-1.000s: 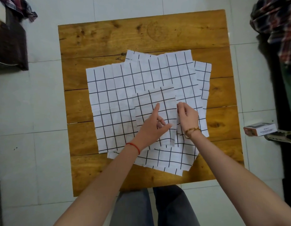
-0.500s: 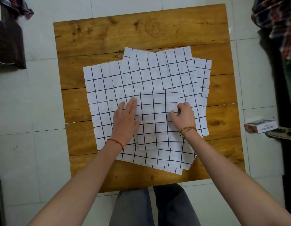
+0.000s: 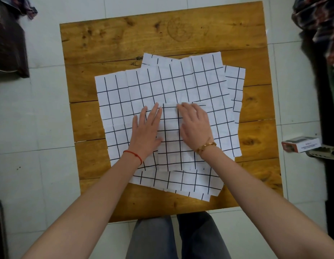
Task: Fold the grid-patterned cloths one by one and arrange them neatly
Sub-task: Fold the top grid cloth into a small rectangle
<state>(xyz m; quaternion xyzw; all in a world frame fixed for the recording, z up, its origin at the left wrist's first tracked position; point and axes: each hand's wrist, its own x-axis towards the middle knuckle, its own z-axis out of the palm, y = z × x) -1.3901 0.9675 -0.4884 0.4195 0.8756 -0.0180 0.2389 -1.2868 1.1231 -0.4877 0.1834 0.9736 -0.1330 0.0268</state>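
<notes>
Several white cloths with a black grid lie spread in an overlapping pile [image 3: 173,86] on the wooden table [image 3: 162,36]. A smaller folded grid cloth [image 3: 171,146] sits on top of the pile, near its front middle. My left hand [image 3: 146,130] lies flat with straight fingers on the folded cloth's left edge. My right hand [image 3: 195,124] presses flat on its right half, fingers reaching to the top edge. Both hands hide part of the folded cloth.
Bare wood shows at the table's far side and along its front edge [image 3: 162,208]. A small box [image 3: 300,144] lies on the tiled floor at right. Dark furniture [image 3: 9,47] stands at left, plaid clothing [image 3: 323,25] at upper right. My legs [image 3: 177,238] are below the table.
The folded cloth has been laid flat. My left hand slid off its middle to its left edge, and my right hand moved from its right edge onto its top, flattening it.
</notes>
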